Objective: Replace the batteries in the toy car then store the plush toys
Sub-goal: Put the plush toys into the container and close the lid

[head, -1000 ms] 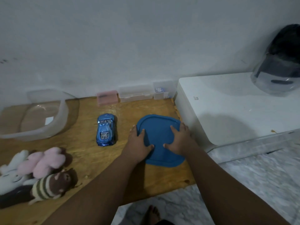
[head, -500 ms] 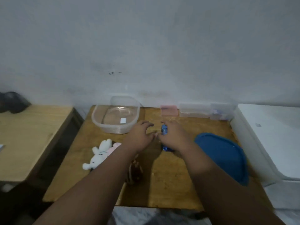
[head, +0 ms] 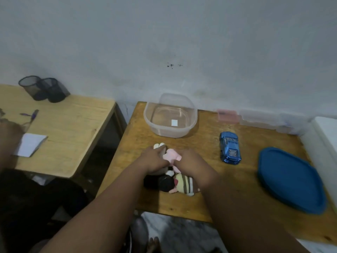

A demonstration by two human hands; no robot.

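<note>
Both my hands rest on a pile of plush toys in the middle of the wooden table [head: 209,194]. My left hand [head: 155,160] covers the white plush [head: 158,145]. My right hand [head: 189,162] lies over the pink plush [head: 171,155]. A striped plush [head: 186,185] and a black plush [head: 160,182] lie just below my hands. The blue toy car [head: 230,147] stands on its wheels to the right, apart from my hands. An empty clear container [head: 170,117] sits beyond the toys. Whether my fingers have closed on the plush toys is hidden.
The container's blue lid [head: 290,179] lies flat at the table's right side. Small pink and clear boxes [head: 228,115] line the wall. A white appliance [head: 326,136] borders the right. A second table [head: 60,128] at left holds black mesh cups [head: 43,89], paper and a pen.
My hands left the blue lid, passed over the toy car, and came down on the plush pile. The view swung left, revealing the second table.
</note>
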